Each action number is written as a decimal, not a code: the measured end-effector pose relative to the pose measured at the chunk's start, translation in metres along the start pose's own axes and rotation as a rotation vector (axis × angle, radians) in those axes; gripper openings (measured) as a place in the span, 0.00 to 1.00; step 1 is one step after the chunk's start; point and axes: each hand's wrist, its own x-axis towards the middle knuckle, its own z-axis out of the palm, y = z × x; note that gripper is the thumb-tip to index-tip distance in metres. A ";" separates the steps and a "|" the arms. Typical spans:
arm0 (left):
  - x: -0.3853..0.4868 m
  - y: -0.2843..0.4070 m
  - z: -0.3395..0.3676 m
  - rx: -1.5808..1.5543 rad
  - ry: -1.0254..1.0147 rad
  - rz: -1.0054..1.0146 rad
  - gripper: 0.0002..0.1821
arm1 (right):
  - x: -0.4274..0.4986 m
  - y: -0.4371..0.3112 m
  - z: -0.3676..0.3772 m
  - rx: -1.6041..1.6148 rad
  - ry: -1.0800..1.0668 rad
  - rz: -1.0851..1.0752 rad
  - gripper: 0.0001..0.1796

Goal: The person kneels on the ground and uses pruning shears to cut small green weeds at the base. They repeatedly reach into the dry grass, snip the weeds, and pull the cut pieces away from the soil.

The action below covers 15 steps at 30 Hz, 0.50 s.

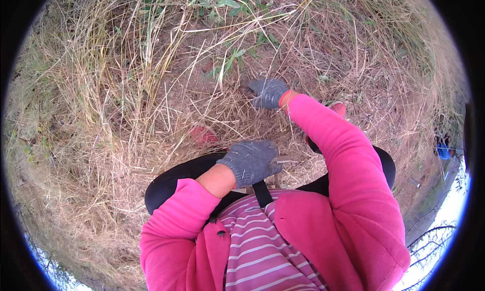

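Observation:
My left hand (250, 163), in a grey knitted glove, is curled just above my lap. A pale, thin piece (286, 160) shows beside its fingers; whether the hand grips it is unclear. Farther out, my right hand (267, 93), in a matching glove with a red-orange cuff, reaches down to the dry grass and soil. Its fingertips are by a small brown lump (246, 90), perhaps a clod, and their grip is hidden. Cut straw (227, 118) lies loose between and around both hands.
Tall dry grass (144, 59) stands at the left, with green leafy weeds (231, 57) ahead. My red shoes (202, 134) and bent knees (172, 181) flank the work spot. A blue object (442, 150) sits at the far right, near a small pale item (414, 182) on the ground.

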 end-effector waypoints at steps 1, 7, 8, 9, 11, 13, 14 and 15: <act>0.002 0.000 0.001 -0.001 0.022 0.014 0.26 | -0.013 -0.011 0.005 0.020 0.003 -0.210 0.27; 0.002 -0.002 0.003 -0.001 0.014 -0.002 0.26 | -0.035 -0.057 0.026 -0.023 -0.174 -0.261 0.34; 0.001 -0.002 0.003 -0.009 0.026 0.008 0.26 | -0.032 -0.041 0.015 -0.133 -0.211 -0.165 0.35; 0.000 -0.001 0.004 0.004 -0.026 -0.017 0.26 | -0.029 -0.025 0.005 -0.137 -0.181 -0.075 0.34; -0.002 0.000 0.004 0.031 -0.106 -0.052 0.28 | -0.018 0.002 -0.013 -0.108 -0.111 0.037 0.34; -0.002 0.002 0.003 0.013 -0.053 -0.025 0.28 | -0.004 0.015 -0.022 -0.051 -0.128 0.126 0.35; -0.002 0.002 0.002 0.005 -0.014 0.002 0.28 | 0.002 0.019 -0.025 -0.037 -0.169 0.132 0.36; -0.001 0.003 0.001 0.007 -0.006 -0.008 0.28 | 0.012 0.016 -0.024 -0.040 -0.225 0.154 0.36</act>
